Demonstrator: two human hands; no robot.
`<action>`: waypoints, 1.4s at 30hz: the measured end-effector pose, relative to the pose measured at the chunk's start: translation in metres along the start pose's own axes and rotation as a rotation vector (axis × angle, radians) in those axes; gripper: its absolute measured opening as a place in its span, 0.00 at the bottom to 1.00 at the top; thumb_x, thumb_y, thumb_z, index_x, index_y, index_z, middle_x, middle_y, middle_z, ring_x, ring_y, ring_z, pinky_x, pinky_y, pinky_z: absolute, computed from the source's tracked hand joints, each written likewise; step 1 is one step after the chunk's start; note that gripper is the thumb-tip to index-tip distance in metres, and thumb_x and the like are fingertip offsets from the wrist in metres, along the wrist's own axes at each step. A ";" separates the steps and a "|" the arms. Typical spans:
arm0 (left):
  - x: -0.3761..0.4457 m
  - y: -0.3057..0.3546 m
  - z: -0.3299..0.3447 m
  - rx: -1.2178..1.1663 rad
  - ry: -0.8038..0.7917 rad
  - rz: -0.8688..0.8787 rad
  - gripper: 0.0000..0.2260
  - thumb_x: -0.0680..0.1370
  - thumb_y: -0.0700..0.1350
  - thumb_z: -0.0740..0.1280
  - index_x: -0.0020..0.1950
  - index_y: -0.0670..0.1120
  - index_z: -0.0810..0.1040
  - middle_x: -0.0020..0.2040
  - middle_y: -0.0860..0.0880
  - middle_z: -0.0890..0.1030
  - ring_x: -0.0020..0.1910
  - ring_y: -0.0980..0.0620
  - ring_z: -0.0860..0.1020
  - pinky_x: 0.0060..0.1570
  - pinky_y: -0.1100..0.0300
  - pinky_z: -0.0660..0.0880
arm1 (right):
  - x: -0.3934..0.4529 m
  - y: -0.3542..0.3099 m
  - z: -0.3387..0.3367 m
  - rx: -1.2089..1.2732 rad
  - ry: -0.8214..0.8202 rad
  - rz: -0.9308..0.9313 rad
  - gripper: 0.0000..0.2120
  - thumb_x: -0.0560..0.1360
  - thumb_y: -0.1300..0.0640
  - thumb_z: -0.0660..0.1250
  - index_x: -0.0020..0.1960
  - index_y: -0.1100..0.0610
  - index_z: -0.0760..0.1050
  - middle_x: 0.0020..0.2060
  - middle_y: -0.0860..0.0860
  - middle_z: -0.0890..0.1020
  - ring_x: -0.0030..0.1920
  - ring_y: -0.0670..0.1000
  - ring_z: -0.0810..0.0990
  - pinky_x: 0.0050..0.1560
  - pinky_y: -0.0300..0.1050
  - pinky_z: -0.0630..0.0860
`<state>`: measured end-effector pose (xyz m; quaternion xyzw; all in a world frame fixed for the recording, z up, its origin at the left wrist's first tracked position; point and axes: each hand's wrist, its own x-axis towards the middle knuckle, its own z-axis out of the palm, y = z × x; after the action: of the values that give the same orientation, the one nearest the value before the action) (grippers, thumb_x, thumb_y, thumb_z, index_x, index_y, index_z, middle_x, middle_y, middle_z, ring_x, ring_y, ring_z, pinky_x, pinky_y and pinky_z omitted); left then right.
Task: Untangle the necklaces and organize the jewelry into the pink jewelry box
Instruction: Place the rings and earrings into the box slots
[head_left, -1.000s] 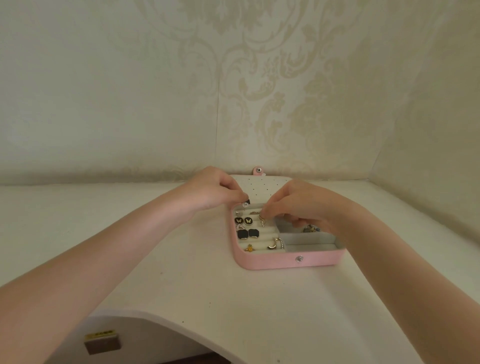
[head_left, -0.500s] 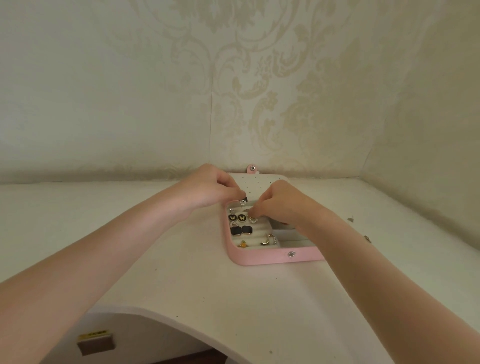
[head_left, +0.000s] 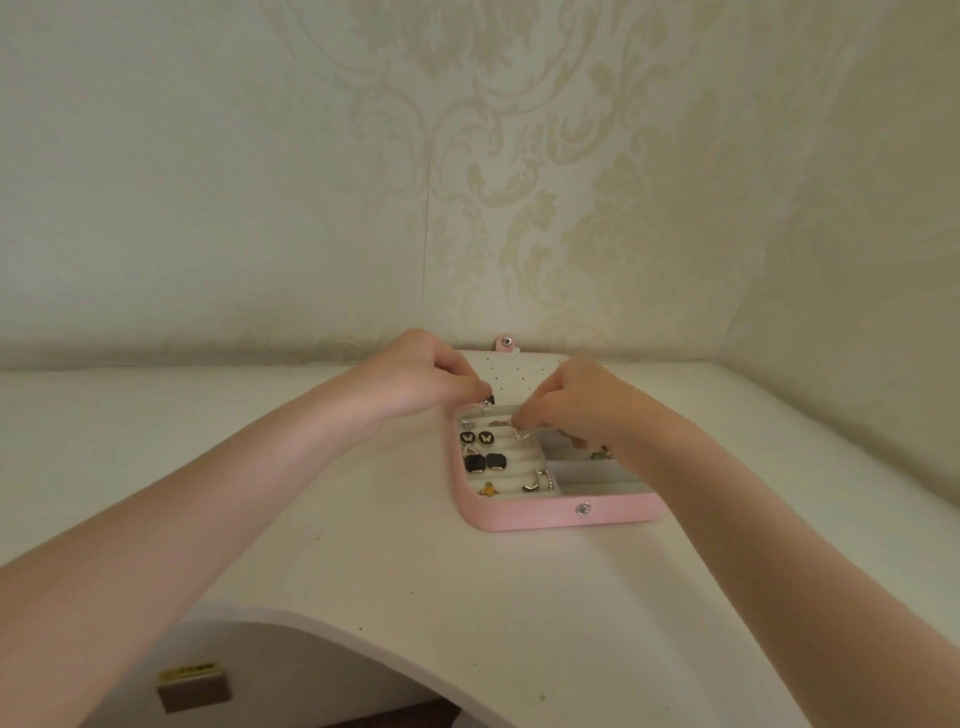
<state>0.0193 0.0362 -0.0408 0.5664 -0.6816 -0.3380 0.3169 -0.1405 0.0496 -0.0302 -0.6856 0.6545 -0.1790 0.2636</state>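
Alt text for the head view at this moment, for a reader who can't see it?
Both hands work over an open pink jewelry box on a white table: the left hand pinches a small sparkly earring, and the right hand pinches another above the ring rolls, which hold black earrings.

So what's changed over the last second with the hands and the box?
Little. The right hand has carried its small silver earring slightly toward the back of the ring rolls, pinch unchanged. The left hand still pinches another silver piece at the pink jewelry box back edge. The black earrings and the box itself stayed put.
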 end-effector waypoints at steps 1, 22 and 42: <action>0.000 0.000 0.000 0.002 -0.003 0.001 0.09 0.73 0.45 0.71 0.32 0.50 0.79 0.32 0.53 0.75 0.36 0.59 0.71 0.35 0.65 0.64 | -0.002 0.000 -0.002 0.017 -0.010 0.007 0.09 0.70 0.60 0.69 0.38 0.58 0.69 0.28 0.53 0.62 0.26 0.49 0.59 0.24 0.37 0.56; -0.011 0.006 0.006 0.018 -0.033 0.030 0.04 0.72 0.46 0.72 0.37 0.49 0.81 0.42 0.48 0.78 0.46 0.54 0.73 0.42 0.64 0.66 | -0.022 0.000 0.020 -0.029 0.065 0.035 0.02 0.74 0.61 0.64 0.44 0.58 0.71 0.30 0.51 0.67 0.30 0.48 0.65 0.27 0.40 0.59; -0.009 0.006 0.015 0.018 -0.038 0.053 0.07 0.72 0.43 0.71 0.34 0.49 0.79 0.31 0.54 0.75 0.34 0.60 0.71 0.33 0.68 0.64 | -0.013 0.011 -0.002 0.320 0.044 -0.166 0.03 0.72 0.64 0.69 0.44 0.61 0.82 0.34 0.51 0.80 0.32 0.44 0.73 0.33 0.32 0.69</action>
<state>0.0052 0.0470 -0.0443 0.5447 -0.7051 -0.3340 0.3077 -0.1512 0.0619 -0.0337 -0.6826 0.5642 -0.3170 0.3393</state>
